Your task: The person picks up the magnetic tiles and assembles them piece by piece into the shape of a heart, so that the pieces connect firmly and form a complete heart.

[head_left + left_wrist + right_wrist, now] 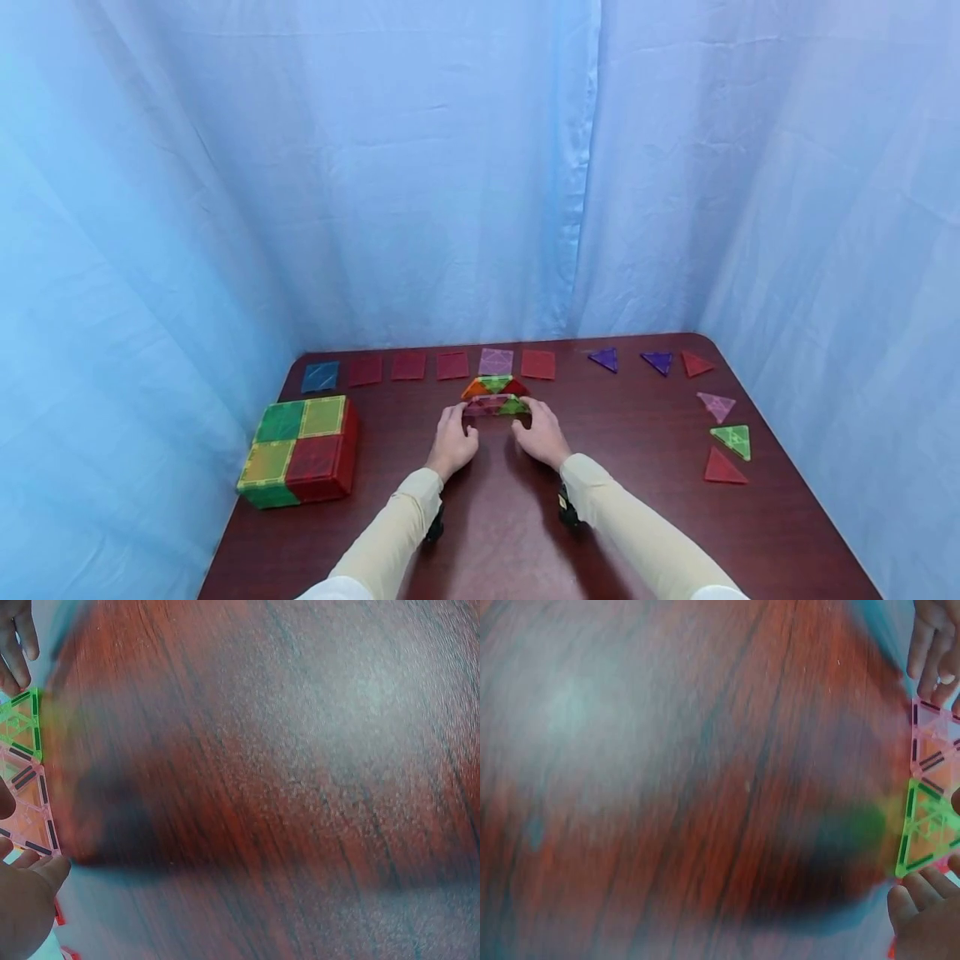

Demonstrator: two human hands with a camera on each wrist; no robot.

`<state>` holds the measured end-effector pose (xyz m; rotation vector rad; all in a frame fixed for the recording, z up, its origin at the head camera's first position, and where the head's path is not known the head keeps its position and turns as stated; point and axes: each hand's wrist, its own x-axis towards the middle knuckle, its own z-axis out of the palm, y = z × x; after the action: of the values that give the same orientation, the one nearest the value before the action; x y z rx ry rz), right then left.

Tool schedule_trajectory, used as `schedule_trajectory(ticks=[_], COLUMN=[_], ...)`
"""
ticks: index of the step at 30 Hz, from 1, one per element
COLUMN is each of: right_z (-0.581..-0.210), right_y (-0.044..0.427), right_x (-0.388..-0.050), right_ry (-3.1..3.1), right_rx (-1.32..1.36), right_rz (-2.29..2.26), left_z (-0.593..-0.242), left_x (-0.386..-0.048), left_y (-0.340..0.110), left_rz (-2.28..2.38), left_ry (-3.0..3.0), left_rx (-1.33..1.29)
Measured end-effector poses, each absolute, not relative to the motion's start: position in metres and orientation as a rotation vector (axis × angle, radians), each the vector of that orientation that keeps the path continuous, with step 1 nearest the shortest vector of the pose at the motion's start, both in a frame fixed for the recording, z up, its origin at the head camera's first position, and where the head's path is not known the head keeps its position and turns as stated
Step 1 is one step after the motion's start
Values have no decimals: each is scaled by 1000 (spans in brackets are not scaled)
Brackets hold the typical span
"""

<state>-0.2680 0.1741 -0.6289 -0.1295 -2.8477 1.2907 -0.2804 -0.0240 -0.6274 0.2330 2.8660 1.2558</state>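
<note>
From my station the head view begins, at the left, with a block of square magnetic tiles (315, 458), green, yellow and red, on the table (495, 533); behind it lies a blue square tile (321, 377). Next is the left hand (452, 440), only partly open, its thumb and fingers holding the left end of a strip of triangular magnetic tiles (486, 406). I have that strip between both hands, long axis left to right, longer edge toward the person, pink leftmost, green rightmost; I cannot make out any writing on it. Just behind is an orange, green and red tile row (496, 384). The right hand (542, 433) holds the green end, fingers curved, similarly parted. Farther right, a green triangular tile (733, 442) lies apart.
</note>
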Motion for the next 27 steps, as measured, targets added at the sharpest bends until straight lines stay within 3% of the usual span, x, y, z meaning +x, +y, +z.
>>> schedule_trajectory(ticks=[16,21,27], right_z=[-633,-638,-618], right_y=[318,337,339], right_x=[-330,-342,-357], right_ry=[-3202,-3276,-3408], right_rx=[-322,-288,-178], right_rz=[804,780,650], left_z=[-628,-627,-624], left_x=[-276,-273,-279], left_y=[-23,-24,-30], left_rz=[1229,1228,1232], left_ry=[2825,2819,2855], left_rx=[176,176,207])
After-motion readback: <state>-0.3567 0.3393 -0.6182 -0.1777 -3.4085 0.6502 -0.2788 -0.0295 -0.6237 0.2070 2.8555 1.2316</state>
